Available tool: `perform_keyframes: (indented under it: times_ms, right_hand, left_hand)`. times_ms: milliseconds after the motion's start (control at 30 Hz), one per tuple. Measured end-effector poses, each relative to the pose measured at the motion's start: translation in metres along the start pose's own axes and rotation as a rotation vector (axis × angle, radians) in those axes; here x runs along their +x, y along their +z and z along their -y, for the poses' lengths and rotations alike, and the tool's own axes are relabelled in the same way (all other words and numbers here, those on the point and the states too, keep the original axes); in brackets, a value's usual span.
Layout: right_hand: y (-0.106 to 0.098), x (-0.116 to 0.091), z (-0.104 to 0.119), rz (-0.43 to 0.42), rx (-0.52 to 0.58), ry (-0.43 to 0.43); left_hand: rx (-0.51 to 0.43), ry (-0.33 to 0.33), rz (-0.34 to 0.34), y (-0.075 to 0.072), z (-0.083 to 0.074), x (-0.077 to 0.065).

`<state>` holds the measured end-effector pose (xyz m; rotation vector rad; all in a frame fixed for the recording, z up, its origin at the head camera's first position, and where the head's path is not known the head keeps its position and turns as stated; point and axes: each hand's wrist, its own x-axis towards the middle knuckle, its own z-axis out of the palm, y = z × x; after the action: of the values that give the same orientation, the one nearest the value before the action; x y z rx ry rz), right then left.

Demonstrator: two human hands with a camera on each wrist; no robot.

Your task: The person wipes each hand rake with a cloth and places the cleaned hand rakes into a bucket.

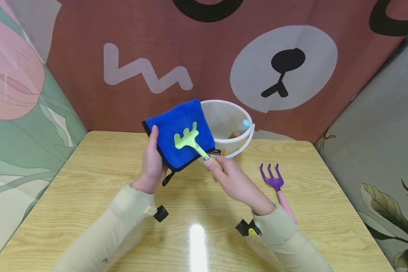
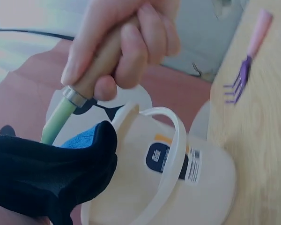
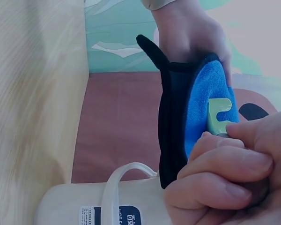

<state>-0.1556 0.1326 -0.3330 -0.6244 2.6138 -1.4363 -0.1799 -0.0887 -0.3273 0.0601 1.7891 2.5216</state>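
My left hand (image 1: 152,164) holds a folded blue cloth (image 1: 166,132) with black edging and a small hanging loop, its thumb over the near left edge. In my right hand (image 1: 236,179) is a small green garden rake (image 1: 187,139), gripped by its wooden handle (image 2: 103,61). The rake's green head lies against the blue face of the cloth, and both are held above the table. From the right wrist view, the cloth (image 3: 203,108) stands nearly edge-on, with part of the rake head (image 3: 218,115) showing beyond my right fingers.
Behind the cloth a white bucket (image 1: 236,145) stands on the wooden table (image 1: 105,166), with a light-blue-tipped item (image 1: 246,124) and a brown one (image 1: 234,134) inside. A purple hand fork (image 1: 273,182) with a pink handle lies at the right. Printed fabric hangs behind the table.
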Motion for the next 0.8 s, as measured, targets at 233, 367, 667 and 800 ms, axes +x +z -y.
perform_keyframes:
  times_ms: [233,367,667,800]
  right_hand:
    - [0.002,-0.001,-0.002,0.006,-0.010,0.007]
    - [0.005,-0.001,-0.006,0.023,0.006,0.024]
    - [0.008,0.001,-0.009,0.045,0.022,-0.004]
    - [0.007,0.000,-0.009,0.037,0.008,0.019]
  left_hand:
    - [0.159,0.167,0.035,-0.001,-0.004,0.001]
    - [0.208,0.258,0.018,0.002,-0.008,0.004]
    - [0.195,0.276,0.024,0.003,-0.016,0.004]
    - [0.171,0.264,0.032,0.004,-0.014,0.004]
